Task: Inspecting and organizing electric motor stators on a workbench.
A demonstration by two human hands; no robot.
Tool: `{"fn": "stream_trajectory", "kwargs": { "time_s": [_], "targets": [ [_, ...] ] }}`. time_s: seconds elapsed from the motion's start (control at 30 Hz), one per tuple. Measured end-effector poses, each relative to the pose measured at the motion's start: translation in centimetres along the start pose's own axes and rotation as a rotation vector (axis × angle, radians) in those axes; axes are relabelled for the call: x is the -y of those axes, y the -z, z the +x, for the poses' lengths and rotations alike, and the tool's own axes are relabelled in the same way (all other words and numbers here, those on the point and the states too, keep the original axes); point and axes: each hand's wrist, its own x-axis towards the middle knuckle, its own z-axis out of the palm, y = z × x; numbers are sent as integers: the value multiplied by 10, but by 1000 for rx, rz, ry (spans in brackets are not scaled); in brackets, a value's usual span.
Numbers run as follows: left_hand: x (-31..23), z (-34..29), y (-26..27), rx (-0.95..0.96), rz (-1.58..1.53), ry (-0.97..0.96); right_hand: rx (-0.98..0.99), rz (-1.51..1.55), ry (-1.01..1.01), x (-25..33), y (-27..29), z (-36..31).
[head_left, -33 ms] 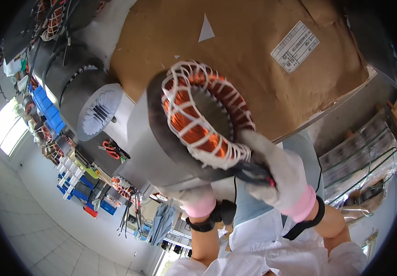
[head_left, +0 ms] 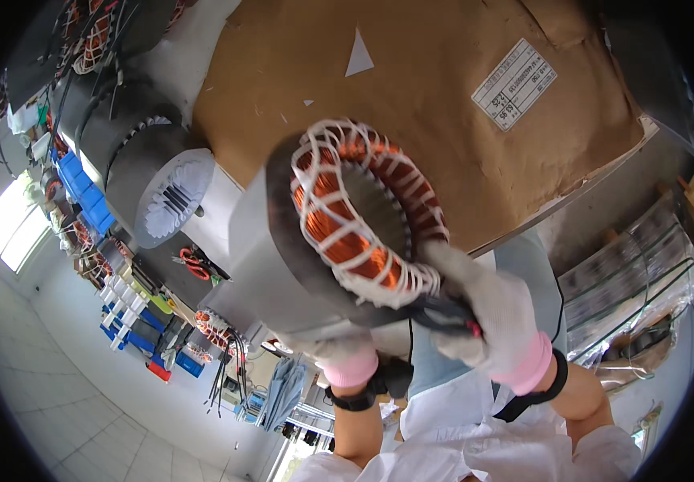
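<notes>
1. Slightly lower in view than in the earlier frame sits the grey steel cylinder with white-laced copper windings (head_left: 339, 229), together with the white-gloved right hand (head_left: 495, 309).
2. Beneath its near side, the white-gloved left hand (head_left: 337, 350) probably bears weight; its fingers are hidden, so their opening cannot be told.
3. Right-hand fingers curl closed around the black flexible leads (head_left: 443, 312), against the winding's lower rim, probably keeping them gathered.
4. Beyond, the flat brown paper sheet (head_left: 419, 72) offers room; its near edge slants past the right hand.
5. Leftward, red-handled scissors (head_left: 194, 263) leave less room.
</notes>
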Motion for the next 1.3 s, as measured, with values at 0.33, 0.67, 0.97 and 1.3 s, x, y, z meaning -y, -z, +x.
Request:
{"fn": "stream_trajectory", "kwargs": {
  "time_s": [0.33,0.67,0.97,1.3],
  "targets": [
    [7,-27,13,69,83,-50,224,-299,126,-8,36,-47],
    [-2,-7,6,115,122,-128,38,-281,298,-9,26,-35],
    [-22,15,10,237,-168,-137,66,-241,232,1,19,-6],
    [-2,42,29,204,323,-515,78,-435,475,-18,39,99]
  ]
}}
